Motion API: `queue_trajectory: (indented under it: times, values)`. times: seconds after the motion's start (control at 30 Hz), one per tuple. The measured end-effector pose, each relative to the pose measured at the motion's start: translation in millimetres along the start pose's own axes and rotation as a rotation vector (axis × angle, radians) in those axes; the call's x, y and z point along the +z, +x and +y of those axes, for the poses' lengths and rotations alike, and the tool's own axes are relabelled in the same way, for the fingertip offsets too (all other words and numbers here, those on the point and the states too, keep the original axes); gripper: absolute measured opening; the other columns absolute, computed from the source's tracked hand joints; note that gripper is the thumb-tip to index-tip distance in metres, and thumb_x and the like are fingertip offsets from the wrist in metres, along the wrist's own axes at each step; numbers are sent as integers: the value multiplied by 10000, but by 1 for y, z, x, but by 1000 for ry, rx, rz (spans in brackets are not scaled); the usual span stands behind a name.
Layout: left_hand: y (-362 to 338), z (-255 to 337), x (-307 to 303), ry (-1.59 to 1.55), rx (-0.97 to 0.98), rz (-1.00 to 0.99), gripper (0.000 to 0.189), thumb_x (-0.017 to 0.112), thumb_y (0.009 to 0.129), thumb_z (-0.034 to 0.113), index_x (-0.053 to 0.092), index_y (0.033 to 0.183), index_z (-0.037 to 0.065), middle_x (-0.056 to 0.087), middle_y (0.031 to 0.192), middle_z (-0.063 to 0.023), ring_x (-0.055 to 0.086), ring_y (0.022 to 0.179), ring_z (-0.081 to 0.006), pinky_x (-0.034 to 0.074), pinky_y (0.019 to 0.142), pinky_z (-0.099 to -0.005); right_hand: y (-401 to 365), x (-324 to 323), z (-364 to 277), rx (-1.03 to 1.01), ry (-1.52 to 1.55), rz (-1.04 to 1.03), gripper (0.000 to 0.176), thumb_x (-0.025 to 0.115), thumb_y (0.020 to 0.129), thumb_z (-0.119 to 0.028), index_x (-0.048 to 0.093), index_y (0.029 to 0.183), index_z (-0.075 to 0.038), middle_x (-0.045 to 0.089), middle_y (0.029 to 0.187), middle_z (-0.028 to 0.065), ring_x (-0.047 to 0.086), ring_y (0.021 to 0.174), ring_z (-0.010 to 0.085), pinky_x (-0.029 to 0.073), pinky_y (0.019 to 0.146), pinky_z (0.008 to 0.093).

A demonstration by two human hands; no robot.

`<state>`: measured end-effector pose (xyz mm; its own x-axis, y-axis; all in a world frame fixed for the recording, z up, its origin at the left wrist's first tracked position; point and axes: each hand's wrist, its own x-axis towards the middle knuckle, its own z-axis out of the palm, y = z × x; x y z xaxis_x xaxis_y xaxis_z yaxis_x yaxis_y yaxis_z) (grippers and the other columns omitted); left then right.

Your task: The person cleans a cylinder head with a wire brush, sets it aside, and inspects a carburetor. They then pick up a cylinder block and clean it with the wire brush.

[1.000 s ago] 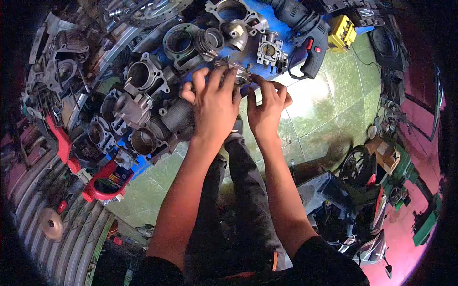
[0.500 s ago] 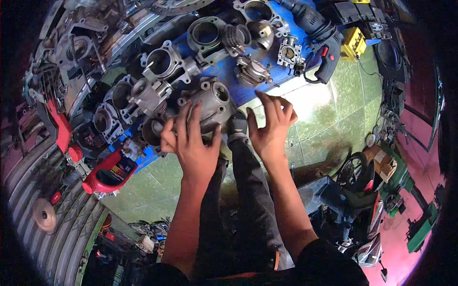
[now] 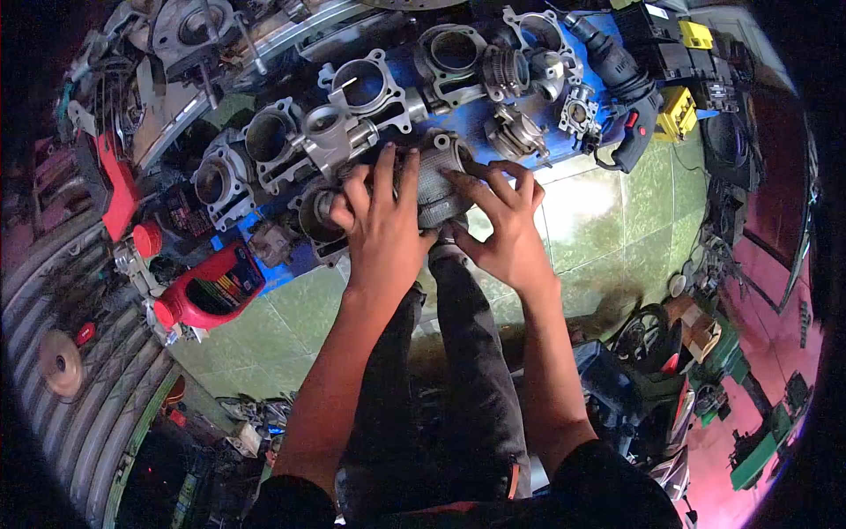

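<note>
Both hands, left [image 3: 383,227] and right [image 3: 508,236], apparently clasp one finned cylinder [image 3: 436,181].

Red bottle [image 3: 209,291]: dark label [image 3: 225,284] with yellow and pale print, too small to read. No other lettering, brand or number is legible.

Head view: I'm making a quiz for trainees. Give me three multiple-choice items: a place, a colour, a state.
1. Where does the red bottle lie? A) left of the left hand B) on a chair C) on a shelf
2. What colour is the sheet under the engine parts? A) green B) blue C) white
3. How is the ribbed cylinder held? A) by both hands B) lying untouched C) hanging from a hook
Answers: 1 A, it lies to that hand's left; 2 B, blue shows between parts; 3 A, left hand and right hand clasp it.
</note>
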<state>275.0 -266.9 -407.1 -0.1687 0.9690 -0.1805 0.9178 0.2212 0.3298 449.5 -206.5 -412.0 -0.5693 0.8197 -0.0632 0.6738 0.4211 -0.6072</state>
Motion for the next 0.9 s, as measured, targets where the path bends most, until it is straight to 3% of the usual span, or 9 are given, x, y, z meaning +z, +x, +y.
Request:
queue_trajectory:
  times: [0.13,0.33,0.43,0.5,0.57,0.63,0.67,0.9]
  values:
    - [6,-1,1,-39,-15,-8,1067,994,580,225,526,1533,122,475,1573,-98,394,1379,-361,296,1084,-554,5,2,-1,-37,-20,-2,729,869,697,-152,692,1397,-252,667,1330,31,507,1262,330,331,1092,501]
    - [6,-6,2,-25,20,4,1047,993,553,293,572,1496,119,509,1517,-114,432,1334,-345,302,1086,-548,-3,15,-1,-47,-172,99,694,842,711,-106,714,1365,-299,684,1315,8,504,1254,341,315,1068,515]
    - [0,-6,3,-69,30,38,1037,1005,534,228,588,1480,144,524,1501,-90,422,1300,-365,302,1088,-547,-12,14,-4,-18,-147,124,667,828,713,-91,730,1337,-304,694,1309,-1,501,1243,355,293,1080,523]
    - [-7,-4,0,-106,20,3,1057,1010,513,234,590,1479,145,529,1492,-93,419,1296,-372,296,1099,-539,-19,10,-5,-26,-137,98,745,765,675,-42,710,1366,-316,665,1403,35,506,1278,357,264,1117,578]
    - [-12,-1,-4,-114,17,-16,1060,1007,505,231,594,1477,145,529,1494,-92,418,1296,-372,289,1107,-535,-27,6,-4,-37,-134,116,674,770,670,-51,741,1295,-303,680,1378,32,515,1260,363,256,1131,578]
    - [-19,2,-7,-157,48,1,1046,1010,527,330,605,1470,126,530,1492,-116,424,1293,-346,280,1077,-556,-34,-3,-8,-24,-153,81,620,778,668,-61,758,1244,-290,691,1357,27,524,1245,360,246,1144,582]
    - [-23,4,-10,-158,52,11,1046,1010,527,330,605,1470,126,530,1492,-116,424,1293,-346,280,1077,-556,-35,-9,-13,-24,-185,112,431,854,694,-145,801,1103,-270,727,1259,-28,524,1204,325,272,1090,517]
    - [-48,25,-62,-114,97,39,1062,992,515,339,598,1475,118,542,1481,-130,447,1279,-357,287,1069,-586,-54,-63,-50,-46,-219,71,399,880,698,-190,803,1080,-276,725,1309,-18,526,1240,297,222,1173,580]
